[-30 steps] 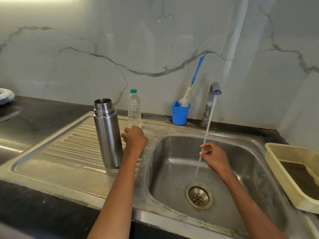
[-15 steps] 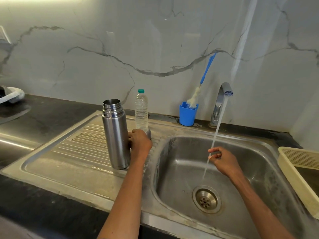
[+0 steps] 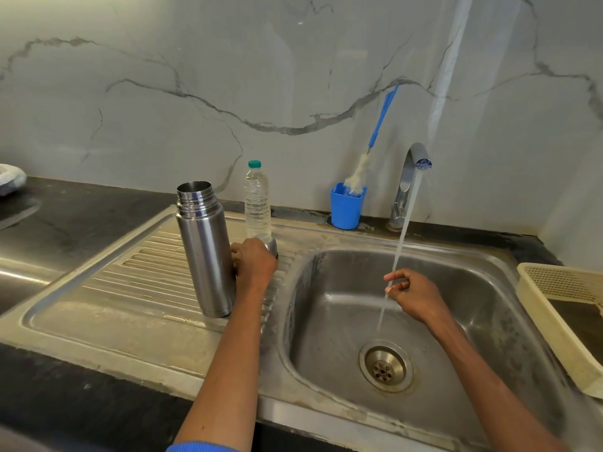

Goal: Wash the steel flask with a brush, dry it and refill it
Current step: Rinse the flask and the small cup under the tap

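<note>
The steel flask (image 3: 205,252) stands upright and uncapped on the ribbed draining board (image 3: 137,282), just left of the sink basin (image 3: 456,321). The left hand (image 3: 254,262) rests just right of the flask, its grip curled over a steel cap (image 3: 269,243) that sits on the draining board; whether the hand also touches the flask wall cannot be told. Behind the flask, toward the wall, a clear plastic bottle (image 3: 257,200) with a green lid stands upright. Farther right of the flask, a blue cup (image 3: 346,208) holds a bottle brush (image 3: 372,148) with a blue handle, leaning against the marble wall. The tap (image 3: 409,184) beyond the cup is running, and its stream (image 3: 399,249) falls into the basin. The right hand (image 3: 416,296) is held over the basin, well right of the flask, with its grip loosely curled, holding nothing, fingertips (image 3: 390,277) in the water. A cream plastic basket (image 3: 567,308) sits on the worktop on the far side of the basin from the flask.
</note>
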